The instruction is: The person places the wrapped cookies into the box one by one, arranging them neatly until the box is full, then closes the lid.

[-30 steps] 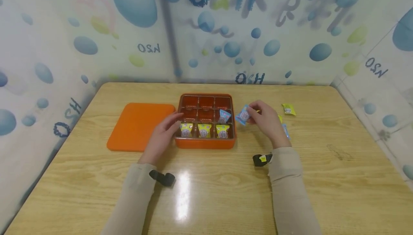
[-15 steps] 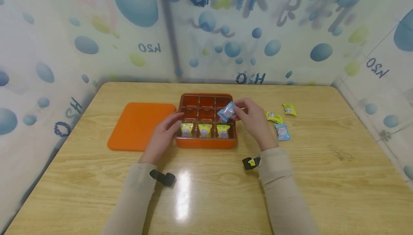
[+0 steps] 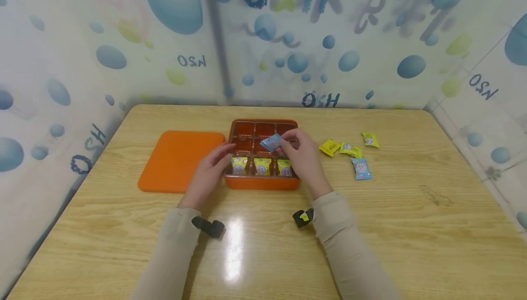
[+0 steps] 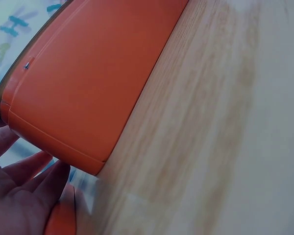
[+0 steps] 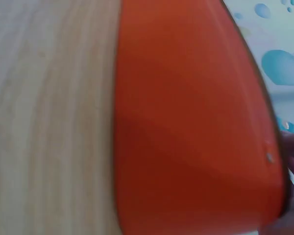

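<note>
pale walls [image 3: 136,78] printed with blue bubbles and mirrored lettering stand behind a wood-grain counter [image 3: 267,245]. the right hand [image 3: 303,158] pinches a blue printed packet [image 3: 271,142] between thumb and fingertips; the packet is just left of that hand, over the middle of an orange box [image 3: 261,183], and whether it touches the divider tray [image 3: 243,129] inside cannot be made out. this tray has nine compartments in three rows. between the two hands, its near row holds three yellow packets [image 3: 262,167], one to each compartment. the left hand [image 3: 206,172], fingers relaxed and a little apart, touches the box's left end. just left of it lies a flat orange lid [image 3: 173,160], partly hidden by that hand. to the right of the right hand, three loose yellow packets [image 3: 351,149] and a second blue packet [image 3: 362,168] lie on the counter. both wrists, in beige sleeves [image 3: 170,245], wear black straps [image 3: 201,223].
</note>
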Available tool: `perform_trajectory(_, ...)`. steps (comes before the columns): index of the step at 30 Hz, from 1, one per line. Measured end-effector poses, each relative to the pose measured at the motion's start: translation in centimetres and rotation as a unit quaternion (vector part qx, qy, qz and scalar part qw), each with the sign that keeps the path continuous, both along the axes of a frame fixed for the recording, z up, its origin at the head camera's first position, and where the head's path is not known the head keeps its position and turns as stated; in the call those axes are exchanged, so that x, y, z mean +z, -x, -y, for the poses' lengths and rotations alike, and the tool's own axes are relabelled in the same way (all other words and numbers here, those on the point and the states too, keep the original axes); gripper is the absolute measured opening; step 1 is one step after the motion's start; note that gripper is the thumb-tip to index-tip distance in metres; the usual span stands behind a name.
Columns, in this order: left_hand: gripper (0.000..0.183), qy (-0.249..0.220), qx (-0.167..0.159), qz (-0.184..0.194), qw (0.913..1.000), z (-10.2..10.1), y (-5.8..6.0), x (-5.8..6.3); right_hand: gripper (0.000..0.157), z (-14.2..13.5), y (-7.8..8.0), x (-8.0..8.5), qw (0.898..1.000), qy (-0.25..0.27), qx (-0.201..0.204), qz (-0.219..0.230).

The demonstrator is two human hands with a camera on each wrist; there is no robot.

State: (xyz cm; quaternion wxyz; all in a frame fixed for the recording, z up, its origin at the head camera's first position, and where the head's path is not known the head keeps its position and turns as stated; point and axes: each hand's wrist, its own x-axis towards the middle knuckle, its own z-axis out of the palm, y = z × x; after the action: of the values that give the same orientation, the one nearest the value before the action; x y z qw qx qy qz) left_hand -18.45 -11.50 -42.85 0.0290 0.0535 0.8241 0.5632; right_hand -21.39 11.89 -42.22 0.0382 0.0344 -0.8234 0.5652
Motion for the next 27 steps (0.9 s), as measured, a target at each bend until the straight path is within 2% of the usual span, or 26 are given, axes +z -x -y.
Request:
perform_trajectory(5, 0.036, -0.006, 0.001, 0.008, 1.0000, 0.1, 0.2, -0.2, 0.014, 0.4, 0.1, -0.6, 1.000, -0.017, -0.002, -0.023)
perform_trajectory(12, 0.036, -0.002, 0.007, 0.004, 1.0000, 0.8, 1.5, -2.8, 0.011, 0.6, 0.1, -0.6, 0.998, -0.062, 0.004, -0.032)
perform_trajectory(14, 0.035, -0.004, 0.010, 0.002, 0.9999, 0.9, 1.6, -3.0, 0.012, 0.7, 0.1, -0.6, 0.995, -0.088, 0.007, -0.038)
perform_trajectory(22, 0.039, 0.009, 0.012, -0.001, 0.9999, 0.9, 1.5, -3.0, 0.014, 1.0, 0.0, -0.3, 0.984, -0.163, 0.018, -0.067)
perform_trajectory(27, 0.036, -0.006, 0.006, 0.008, 0.9999, 0.6, 1.1, -2.0, 0.014, 1.1, 0.0, -0.4, 0.980, -0.178, 0.023, -0.085)
